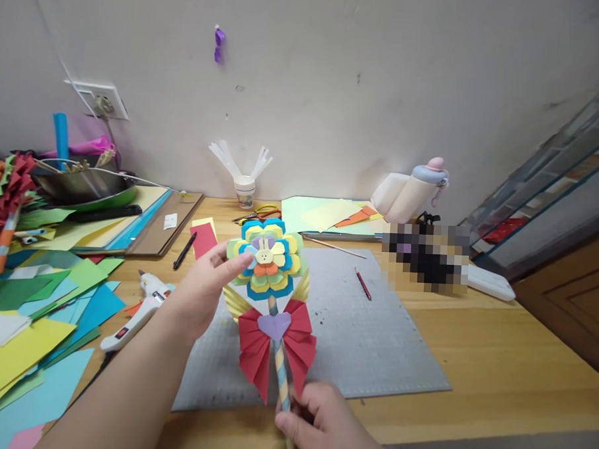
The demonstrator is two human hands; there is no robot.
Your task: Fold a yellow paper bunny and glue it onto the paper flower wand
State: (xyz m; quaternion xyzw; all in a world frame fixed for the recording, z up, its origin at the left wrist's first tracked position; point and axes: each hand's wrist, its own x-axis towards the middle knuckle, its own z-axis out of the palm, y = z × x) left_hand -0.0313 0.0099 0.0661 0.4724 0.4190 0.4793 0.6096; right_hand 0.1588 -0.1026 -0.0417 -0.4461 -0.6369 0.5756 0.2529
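A paper flower wand (274,323) stands upright over the grey cutting mat (369,333). Its head is a layered flower (265,257) in blue, yellow and green, with a small rabbit-like face at the centre. Lower down sits a red pleated bow (254,345) with a purple heart (274,325). My left hand (205,286) pinches the flower's left petals between thumb and fingers. Around the blue-and-yellow striped stick (281,376), below the bow, my right hand (321,417) is closed; some of its fingers are hidden behind the stick.
A white glue gun (144,307) and a black pen (184,250) lie left, beside piled coloured paper (37,332). Glue sticks stand in a paper cup (244,191) by the wall. A red pencil (363,284) rests on the mat; a bottle (415,192) stands back right.
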